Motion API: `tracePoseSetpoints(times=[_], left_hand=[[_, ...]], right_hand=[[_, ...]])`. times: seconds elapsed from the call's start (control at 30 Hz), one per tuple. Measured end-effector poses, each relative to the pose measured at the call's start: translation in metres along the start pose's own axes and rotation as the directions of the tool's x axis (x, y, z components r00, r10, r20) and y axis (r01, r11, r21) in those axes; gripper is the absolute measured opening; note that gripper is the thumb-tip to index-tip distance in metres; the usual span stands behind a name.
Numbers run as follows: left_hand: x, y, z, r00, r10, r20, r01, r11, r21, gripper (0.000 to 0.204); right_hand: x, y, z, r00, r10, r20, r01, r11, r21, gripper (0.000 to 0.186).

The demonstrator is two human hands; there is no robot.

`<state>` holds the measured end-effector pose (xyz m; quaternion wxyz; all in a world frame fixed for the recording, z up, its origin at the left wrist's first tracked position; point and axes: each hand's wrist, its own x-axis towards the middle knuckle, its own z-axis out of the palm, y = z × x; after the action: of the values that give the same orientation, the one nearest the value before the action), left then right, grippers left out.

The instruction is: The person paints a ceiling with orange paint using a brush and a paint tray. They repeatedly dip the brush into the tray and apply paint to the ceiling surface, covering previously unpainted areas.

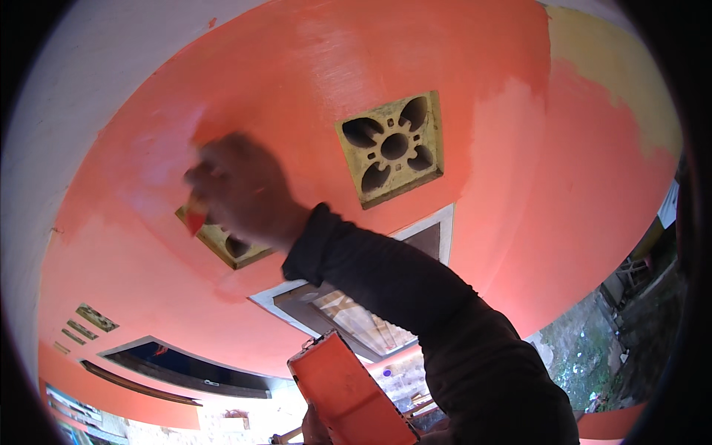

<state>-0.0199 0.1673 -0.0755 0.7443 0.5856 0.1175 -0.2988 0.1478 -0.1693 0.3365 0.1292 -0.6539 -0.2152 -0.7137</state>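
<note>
My right hand (241, 189), blurred by motion, is closed on a paintbrush (196, 221) with red-orange paint at its lower end, raised to the salmon-orange wall (311, 44) in front of a yellowish patterned vent block (222, 244). A second vent block (391, 149), with petal-shaped holes, is set in the wall to the right. At the bottom, my left hand (315, 424) grips an orange paint-coated rectangular container (350, 386), mostly hidden behind it. My dark right sleeve covers part of the framed window below.
A pale ceiling or soffit (81, 67) curves along the upper left. A framed window (356, 326), a dark doorway (185, 367) and small slotted vents (96, 317) sit lower in the wall. Mottled ground (575, 348) with some clutter shows at the right. An unpainted yellowish patch (608, 52) is at the upper right.
</note>
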Motion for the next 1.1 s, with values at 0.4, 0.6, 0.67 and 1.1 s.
tracePoseSetpoints(times=[0.4, 0.6, 0.67, 1.1], left_hand=[[-0.03, 0.029, 0.039, 0.991, 0.062, -0.117, -0.06, 0.998, 0.022, 0.057], [-0.009, 0.005, 0.005, 0.997, 0.0, -0.081, -0.001, 1.0, -0.014, 0.051], [-0.011, -0.006, -0.012, 0.997, -0.028, -0.075, 0.024, 0.998, -0.056, 0.051], [-0.03, 0.055, 0.035, 1.0, -0.014, 0.024, 0.01, 0.991, 0.131, 0.069]], right_hand=[[0.05, 0.1, -0.141, 0.847, 0.343, -0.407, -0.323, 0.939, 0.119, 0.015], [0.066, 0.094, -0.123, 0.917, -0.186, -0.353, -0.068, 0.8, -0.597, 0.007], [0.049, 0.06, -0.046, 0.99, -0.047, -0.13, -0.011, 0.91, -0.415, 0.02], [0.001, 0.034, -0.061, 0.763, 0.642, -0.075, -0.52, 0.678, 0.52, 0.013]])
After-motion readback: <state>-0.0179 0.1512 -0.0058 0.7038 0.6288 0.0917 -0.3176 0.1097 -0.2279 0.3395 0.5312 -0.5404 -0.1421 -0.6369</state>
